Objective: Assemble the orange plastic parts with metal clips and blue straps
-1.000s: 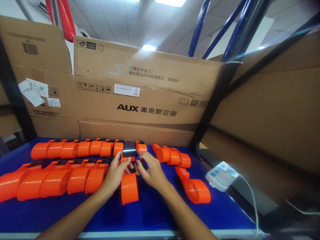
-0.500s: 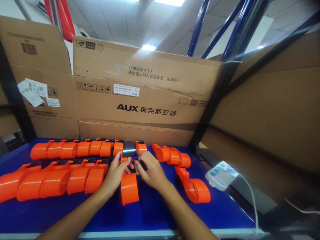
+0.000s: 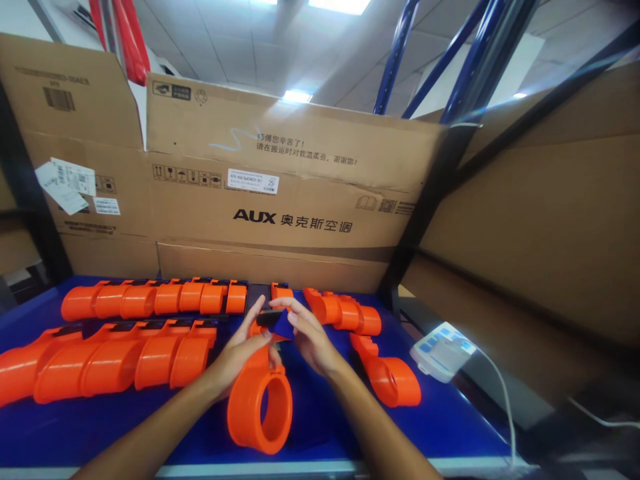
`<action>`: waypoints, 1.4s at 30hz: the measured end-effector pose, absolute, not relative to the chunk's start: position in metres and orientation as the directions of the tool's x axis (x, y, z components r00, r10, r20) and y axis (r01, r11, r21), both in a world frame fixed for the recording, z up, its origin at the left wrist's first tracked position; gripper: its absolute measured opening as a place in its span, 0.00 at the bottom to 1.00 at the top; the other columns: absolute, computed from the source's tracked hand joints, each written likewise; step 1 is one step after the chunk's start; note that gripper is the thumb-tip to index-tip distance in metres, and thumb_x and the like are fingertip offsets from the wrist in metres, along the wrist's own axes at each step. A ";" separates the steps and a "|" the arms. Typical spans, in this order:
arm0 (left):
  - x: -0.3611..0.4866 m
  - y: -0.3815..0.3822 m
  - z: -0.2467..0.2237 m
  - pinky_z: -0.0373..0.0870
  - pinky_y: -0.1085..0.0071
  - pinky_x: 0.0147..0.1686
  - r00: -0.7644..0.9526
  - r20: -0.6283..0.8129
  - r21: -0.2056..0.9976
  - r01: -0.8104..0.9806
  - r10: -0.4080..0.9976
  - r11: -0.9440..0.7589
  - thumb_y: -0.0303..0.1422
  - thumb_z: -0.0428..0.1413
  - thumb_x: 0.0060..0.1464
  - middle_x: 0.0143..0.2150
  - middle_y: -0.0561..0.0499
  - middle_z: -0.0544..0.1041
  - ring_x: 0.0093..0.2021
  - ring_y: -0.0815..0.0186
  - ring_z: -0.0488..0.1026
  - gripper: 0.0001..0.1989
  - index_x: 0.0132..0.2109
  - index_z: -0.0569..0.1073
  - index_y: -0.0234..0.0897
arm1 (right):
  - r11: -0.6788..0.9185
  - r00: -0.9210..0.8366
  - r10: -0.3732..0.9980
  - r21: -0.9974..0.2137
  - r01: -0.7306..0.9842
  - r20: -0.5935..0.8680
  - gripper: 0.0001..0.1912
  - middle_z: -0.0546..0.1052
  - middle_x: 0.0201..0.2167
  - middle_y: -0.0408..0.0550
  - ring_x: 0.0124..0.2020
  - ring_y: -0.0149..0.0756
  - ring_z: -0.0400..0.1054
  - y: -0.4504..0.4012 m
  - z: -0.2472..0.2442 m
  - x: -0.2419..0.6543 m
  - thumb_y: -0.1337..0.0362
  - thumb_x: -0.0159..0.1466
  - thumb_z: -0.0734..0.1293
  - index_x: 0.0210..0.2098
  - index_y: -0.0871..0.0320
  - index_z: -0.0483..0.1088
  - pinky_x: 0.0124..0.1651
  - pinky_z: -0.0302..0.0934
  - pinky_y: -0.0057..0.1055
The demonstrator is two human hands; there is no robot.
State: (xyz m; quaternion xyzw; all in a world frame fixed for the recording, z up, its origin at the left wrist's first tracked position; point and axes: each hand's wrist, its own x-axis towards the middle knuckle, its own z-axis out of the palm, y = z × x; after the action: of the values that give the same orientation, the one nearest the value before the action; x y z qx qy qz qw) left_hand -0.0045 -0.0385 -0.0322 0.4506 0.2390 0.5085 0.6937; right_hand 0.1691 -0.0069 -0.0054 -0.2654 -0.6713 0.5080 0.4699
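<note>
My left hand (image 3: 239, 352) is closed around the upper arm of an orange plastic ring holder (image 3: 241, 415), whose round opening is turned towards me. At its top is a dark strip with a blue piece (image 3: 284, 325). The fingers of my right hand (image 3: 311, 339) are bent around that blue piece and touch it. A dark flat object (image 3: 259, 293) that looks like a phone stands behind my hands. Beside it is another orange ring holder (image 3: 237, 298). My fingers partly cover the top of the held piece.
Two rows of orange ring holders (image 3: 113, 363) lie on the left of the blue tabletop (image 3: 320, 427). Several more (image 3: 347, 313) are at the right, with a single one (image 3: 397, 380) nearer. A white power strip (image 3: 443, 350) with a cable sits at the right edge. Cardboard (image 3: 200, 227) stands behind.
The held ring holder has turned so that its opening faces me and has come nearer. The blue piece at its top now shows between my hands. My right fingers have straightened somewhat.
</note>
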 end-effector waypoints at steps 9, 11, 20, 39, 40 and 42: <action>-0.006 -0.028 -0.038 0.79 0.57 0.41 0.341 0.144 0.868 -0.495 0.929 0.047 0.41 0.69 0.49 0.55 0.39 0.79 0.41 0.52 0.82 0.32 0.61 0.73 0.42 | 0.459 -0.284 0.839 -0.884 -0.086 0.463 0.22 0.75 0.37 0.46 0.36 0.38 0.71 -0.009 -0.010 0.161 0.44 0.63 0.70 0.44 0.51 0.63 0.39 0.67 0.33; -0.006 -0.028 -0.039 0.79 0.57 0.41 0.303 0.151 0.885 -0.466 0.941 0.008 0.41 0.69 0.48 0.51 0.40 0.81 0.40 0.52 0.82 0.31 0.59 0.75 0.40 | 0.493 -0.268 0.829 -0.868 -0.063 0.491 0.22 0.73 0.36 0.45 0.34 0.36 0.69 -0.010 -0.010 0.159 0.44 0.62 0.71 0.41 0.52 0.62 0.37 0.65 0.31; -0.005 -0.029 -0.029 0.79 0.56 0.43 0.202 0.237 0.911 -0.387 0.950 -0.145 0.39 0.67 0.47 0.45 0.42 0.83 0.46 0.47 0.80 0.23 0.51 0.81 0.38 | 0.543 -0.250 0.806 -0.838 -0.047 0.537 0.23 0.69 0.31 0.41 0.32 0.33 0.63 -0.011 -0.012 0.157 0.48 0.63 0.71 0.31 0.52 0.53 0.36 0.63 0.30; -0.013 -0.020 -0.032 0.77 0.60 0.45 0.212 0.061 0.666 -0.737 0.975 0.119 0.43 0.59 0.57 0.45 0.40 0.84 0.42 0.51 0.82 0.27 0.59 0.74 0.32 | 0.337 -0.357 0.930 -0.591 0.733 0.087 0.10 0.74 0.24 0.43 0.26 0.33 0.66 0.002 0.000 0.213 0.56 0.67 0.66 0.34 0.56 0.70 0.30 0.56 0.27; -0.013 -0.020 -0.032 0.77 0.60 0.46 0.218 0.062 0.657 -0.743 0.974 0.124 0.43 0.59 0.57 0.45 0.41 0.84 0.42 0.52 0.82 0.27 0.59 0.74 0.32 | 0.325 -0.390 0.921 -0.534 0.781 -0.010 0.07 0.75 0.24 0.42 0.25 0.32 0.66 0.000 0.000 0.217 0.59 0.64 0.68 0.35 0.56 0.71 0.29 0.56 0.27; -0.012 -0.020 -0.034 0.77 0.60 0.47 0.233 0.066 0.649 -0.749 0.970 0.136 0.42 0.59 0.57 0.45 0.41 0.84 0.44 0.52 0.82 0.26 0.59 0.74 0.32 | 0.314 -0.446 0.875 -0.477 0.821 -0.191 0.07 0.75 0.22 0.40 0.23 0.32 0.67 -0.004 -0.001 0.219 0.63 0.61 0.71 0.39 0.56 0.72 0.28 0.56 0.26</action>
State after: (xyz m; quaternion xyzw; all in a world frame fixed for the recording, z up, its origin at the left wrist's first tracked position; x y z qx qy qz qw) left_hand -0.0125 -0.0201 -0.0335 0.2913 0.1902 0.5892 0.7292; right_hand 0.2193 -0.0039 -0.0007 -0.5239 -0.8090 0.2614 0.0512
